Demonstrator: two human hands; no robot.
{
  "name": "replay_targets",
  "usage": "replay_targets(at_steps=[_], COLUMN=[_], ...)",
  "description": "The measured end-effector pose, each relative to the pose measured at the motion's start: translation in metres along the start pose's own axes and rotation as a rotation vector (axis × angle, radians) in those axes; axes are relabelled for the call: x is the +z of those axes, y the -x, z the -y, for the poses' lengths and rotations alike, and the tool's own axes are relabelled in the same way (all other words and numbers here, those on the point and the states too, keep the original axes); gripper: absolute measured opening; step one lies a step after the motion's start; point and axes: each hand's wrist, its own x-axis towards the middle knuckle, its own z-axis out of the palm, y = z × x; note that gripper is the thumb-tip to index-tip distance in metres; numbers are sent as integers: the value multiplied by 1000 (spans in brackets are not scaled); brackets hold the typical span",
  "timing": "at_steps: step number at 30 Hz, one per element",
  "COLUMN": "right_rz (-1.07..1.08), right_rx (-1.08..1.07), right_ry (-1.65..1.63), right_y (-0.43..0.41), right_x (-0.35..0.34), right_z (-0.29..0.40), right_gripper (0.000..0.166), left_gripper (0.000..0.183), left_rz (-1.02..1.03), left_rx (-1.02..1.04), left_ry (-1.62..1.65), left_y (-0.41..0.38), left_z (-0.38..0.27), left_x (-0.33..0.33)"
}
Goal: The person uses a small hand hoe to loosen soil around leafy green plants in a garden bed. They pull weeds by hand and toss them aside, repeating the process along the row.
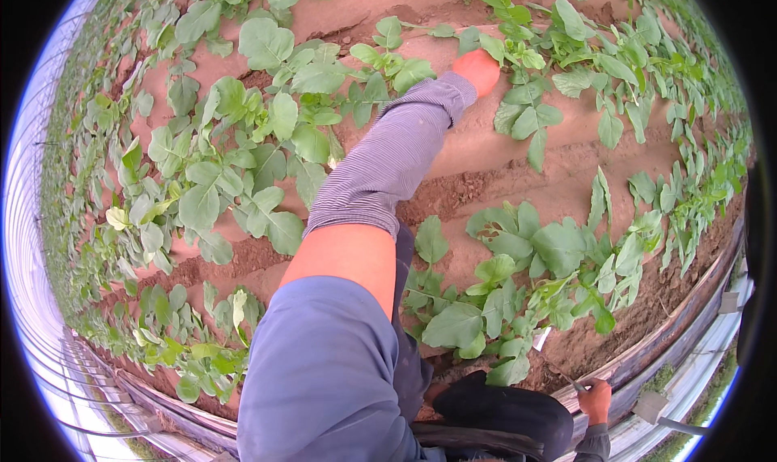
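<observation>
My left hand (476,73), in a striped sleeve cover, reaches across the bed to the base of a leafy green plant (516,49). Leaves overlap its fingertips, so whether it grips a stem cannot be seen. Bare soil (473,140) lies below that wrist. Low at the right, near the bed's edge, my right hand (595,399) is closed around a thin, narrow tool (572,382), which looks like a small knife. Its tip points up and left, towards the soil. Broad-leaved plants (498,286) grow between the two hands.
Rows of similar leafy plants (224,164) spread left and beyond. A dark trouser leg (510,410) is folded beside the bed. Boards (643,349) edge the soil at lower right, with a pale rail (686,365) outside. Tunnel hoops and light sheeting (30,219) curve along the left.
</observation>
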Motion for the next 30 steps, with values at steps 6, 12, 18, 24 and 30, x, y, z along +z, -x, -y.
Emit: replay_targets(at_steps=[6,12,18,24,30], right_rz=[-28,-103,-143,-153,-161], right_rx=[15,-1,-34,6,31], right_ry=[53,22,34,67,78], right_y=[15,27,31,31,32], right_x=[10,15,25,34,39], right_z=[-9,-1,-5,-18,-12], right_gripper=[17,15,18,21,24], left_gripper=[19,21,27,27,27], left_rz=[257,268,17,-49,-246], left_rx=[180,-363,-385,-580,-855], left_ry=[511,814,196,676,1592], left_y=[82,216,223,223,291], left_z=[-30,4,14,33,27], left_x=[-69,-88,-99,-110,-129])
